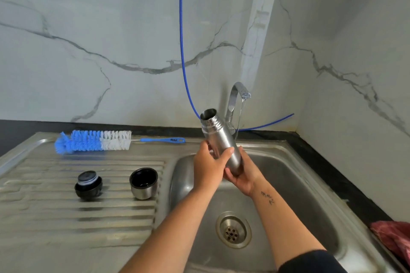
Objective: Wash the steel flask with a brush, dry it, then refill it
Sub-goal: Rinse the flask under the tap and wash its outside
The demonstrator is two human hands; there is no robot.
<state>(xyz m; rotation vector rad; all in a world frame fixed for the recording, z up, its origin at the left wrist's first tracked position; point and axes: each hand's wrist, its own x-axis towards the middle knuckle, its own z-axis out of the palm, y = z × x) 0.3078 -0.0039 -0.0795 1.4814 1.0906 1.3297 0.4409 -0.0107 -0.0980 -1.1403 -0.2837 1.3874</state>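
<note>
Both hands hold the flask [218, 137] over the sink [288, 173], just beside the tap [235, 99] and its thin stream. Its long axis tilts, open mouth pointing up and left, base down and right. The left hand [209, 167] wraps its body; the right hand [243, 175] cups its base, fingers curled. The brush [93, 141], stopper [88, 185] and cup [143, 183] lie on the drainboard [44, 217].

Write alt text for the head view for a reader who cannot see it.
Both hands, left hand and right hand, hold an open steel flask tilted over the sink, beside a thin stream from the tap. On the drainboard lie a blue-and-white bottle brush, the stopper and the cup lid.
</note>
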